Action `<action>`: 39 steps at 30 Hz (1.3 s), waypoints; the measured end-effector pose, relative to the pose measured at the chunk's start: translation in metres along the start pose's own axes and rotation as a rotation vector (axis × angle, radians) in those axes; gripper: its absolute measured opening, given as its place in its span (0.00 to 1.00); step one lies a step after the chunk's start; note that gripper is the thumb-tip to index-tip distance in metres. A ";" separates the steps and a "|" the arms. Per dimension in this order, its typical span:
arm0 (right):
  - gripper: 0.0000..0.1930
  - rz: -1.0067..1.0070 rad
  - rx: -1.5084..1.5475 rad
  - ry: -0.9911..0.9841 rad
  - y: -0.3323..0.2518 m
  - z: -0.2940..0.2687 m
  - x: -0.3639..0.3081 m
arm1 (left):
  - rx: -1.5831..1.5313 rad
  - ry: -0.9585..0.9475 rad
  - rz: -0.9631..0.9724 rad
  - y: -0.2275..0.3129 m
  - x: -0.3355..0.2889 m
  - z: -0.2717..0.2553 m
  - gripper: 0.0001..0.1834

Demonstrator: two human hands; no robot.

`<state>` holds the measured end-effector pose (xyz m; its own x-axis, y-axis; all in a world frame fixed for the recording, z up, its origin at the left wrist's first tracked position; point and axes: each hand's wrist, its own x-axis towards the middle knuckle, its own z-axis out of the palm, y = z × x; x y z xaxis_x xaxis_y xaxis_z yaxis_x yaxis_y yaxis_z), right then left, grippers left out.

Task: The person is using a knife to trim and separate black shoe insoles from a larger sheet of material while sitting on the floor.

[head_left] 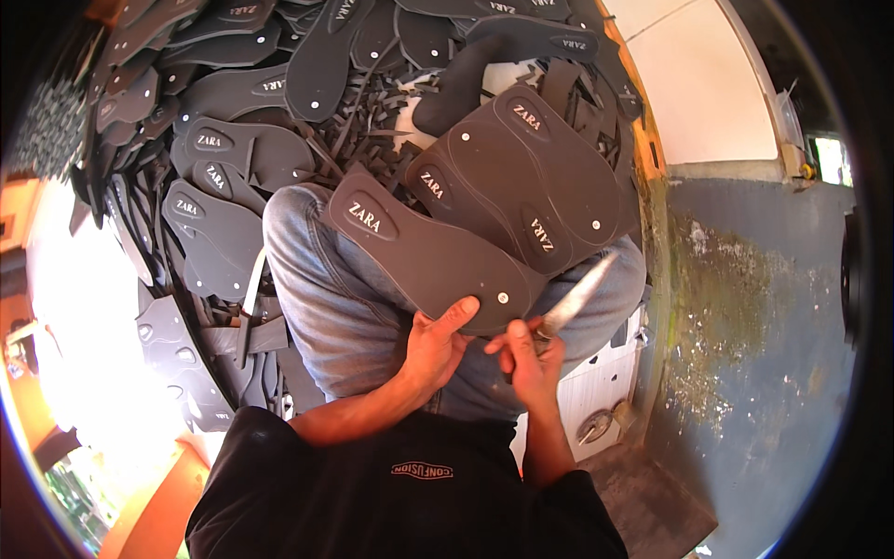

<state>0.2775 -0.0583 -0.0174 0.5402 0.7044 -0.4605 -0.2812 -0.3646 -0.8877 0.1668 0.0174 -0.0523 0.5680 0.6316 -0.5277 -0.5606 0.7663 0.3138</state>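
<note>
Across my lap lies a dark grey shoe sole [428, 256] with a raised oval label at its heel and a small white dot near the toe. My left hand [436, 347] grips its near, wide end, thumb on top and fingers beneath. Closed around the handle of a knife [579, 294], my right hand [533, 361] is beside that same end; the bright blade points up and to the right. Just beyond, a larger dark sheet [573, 182] with several sole outlines rests over my right knee, partly under the sole. Most of the knife's handle is hidden by my fingers.
Several cut soles [219, 233] are heaped to the left and at the back. Thin dark offcuts [377, 116] lie scattered beyond my knees. A stained blue-grey wall [745, 307] stands close on the right. Another marked sheet [177, 359] lies at the left.
</note>
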 end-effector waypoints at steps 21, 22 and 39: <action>0.18 -0.034 -0.830 0.166 0.019 -0.042 -0.028 | 0.006 0.143 -0.048 0.006 -0.022 0.020 0.13; 0.18 -0.018 -0.845 0.159 0.017 -0.042 -0.029 | 0.007 0.148 -0.054 0.007 -0.023 0.021 0.12; 0.14 -0.056 -0.797 -0.149 0.025 -0.022 0.015 | 0.096 0.095 -0.057 0.006 -0.042 -0.030 0.12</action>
<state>0.2960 -0.0706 -0.0464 0.4099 0.7874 -0.4605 0.4227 -0.6113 -0.6691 0.1216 -0.0084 -0.0515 0.5349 0.5765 -0.6177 -0.4662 0.8111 0.3532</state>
